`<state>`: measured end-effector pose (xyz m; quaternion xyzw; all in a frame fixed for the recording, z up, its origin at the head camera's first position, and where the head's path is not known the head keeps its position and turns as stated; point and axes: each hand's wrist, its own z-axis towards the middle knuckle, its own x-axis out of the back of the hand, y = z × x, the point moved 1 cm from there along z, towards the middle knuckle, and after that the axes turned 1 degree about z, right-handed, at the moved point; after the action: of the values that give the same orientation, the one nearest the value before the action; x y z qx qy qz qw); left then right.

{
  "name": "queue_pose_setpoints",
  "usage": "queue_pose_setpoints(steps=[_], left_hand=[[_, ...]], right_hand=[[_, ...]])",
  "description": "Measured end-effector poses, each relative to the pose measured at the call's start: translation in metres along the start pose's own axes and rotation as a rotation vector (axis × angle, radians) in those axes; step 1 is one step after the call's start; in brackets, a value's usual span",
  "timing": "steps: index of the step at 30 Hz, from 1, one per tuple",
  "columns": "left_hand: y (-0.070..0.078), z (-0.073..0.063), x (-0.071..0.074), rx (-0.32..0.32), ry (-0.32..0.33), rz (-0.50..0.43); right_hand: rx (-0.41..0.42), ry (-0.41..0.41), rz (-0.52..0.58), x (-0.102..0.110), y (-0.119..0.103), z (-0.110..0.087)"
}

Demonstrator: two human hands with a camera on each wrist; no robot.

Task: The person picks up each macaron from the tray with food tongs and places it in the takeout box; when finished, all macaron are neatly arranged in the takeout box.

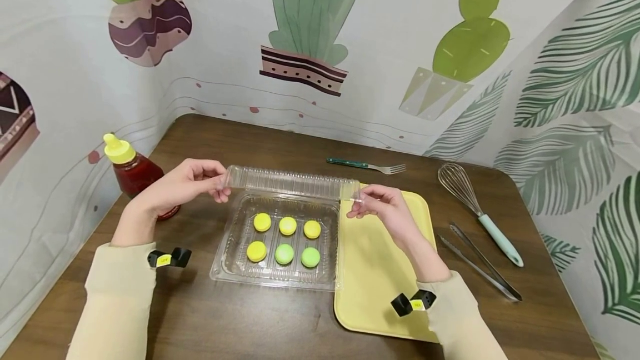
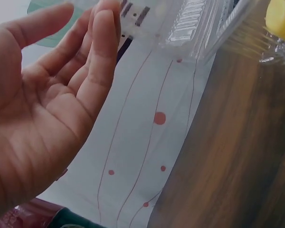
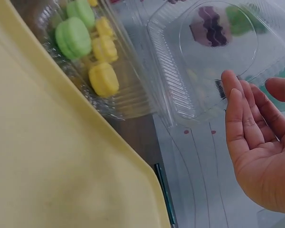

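A clear plastic clamshell container (image 1: 225, 257) sits on the table, its left part on the wood and its right edge over a yellow tray. Inside are several yellow macarons (image 1: 287, 225) and two green macarons (image 1: 284, 254), in two rows. The clear lid (image 1: 295, 182) is raised at the back edge of the base, seen nearly edge-on from the head. My left hand (image 1: 192, 182) holds the lid's left corner between thumb and fingers. At its right corner my right hand (image 1: 382, 207) pinches the lid. In the right wrist view the lid (image 3: 199, 61) stands steeply beside the macarons.
The yellow tray (image 1: 385, 304) lies right of the container. Behind it is a fork (image 1: 365, 165) with a green handle. A whisk (image 1: 480, 210) and metal tongs (image 1: 480, 263) lie at the right. A red squeeze bottle (image 1: 132, 174) with a yellow cap stands behind my left forearm.
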<state>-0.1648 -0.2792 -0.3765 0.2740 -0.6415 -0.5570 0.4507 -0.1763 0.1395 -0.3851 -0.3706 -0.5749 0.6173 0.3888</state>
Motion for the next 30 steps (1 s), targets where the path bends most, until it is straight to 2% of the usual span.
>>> queue_pose_setpoints(steps=[6,8,14,20,25,30], left_hand=[[-0.001,-0.005,0.000,-0.013,-0.117,0.034],[-0.002,-0.007,0.000,-0.008,-0.152,0.044],[-0.002,-0.012,-0.005,0.052,-0.228,0.069],[-0.004,-0.017,-0.013,0.119,-0.235,0.105],[-0.009,-0.022,-0.021,0.126,-0.226,0.136],[-0.014,-0.029,-0.027,0.123,-0.190,0.160]], right_hand=[[0.031,-0.017,-0.052,-0.002,0.007,-0.015],[0.019,-0.012,-0.081,-0.004,0.009,-0.019],[-0.010,-0.044,-0.142,-0.008,0.016,-0.029],[-0.010,-0.063,-0.200,-0.013,0.023,-0.037],[-0.030,-0.064,-0.277,-0.017,0.031,-0.042],[-0.024,-0.063,-0.371,-0.020,0.037,-0.044]])
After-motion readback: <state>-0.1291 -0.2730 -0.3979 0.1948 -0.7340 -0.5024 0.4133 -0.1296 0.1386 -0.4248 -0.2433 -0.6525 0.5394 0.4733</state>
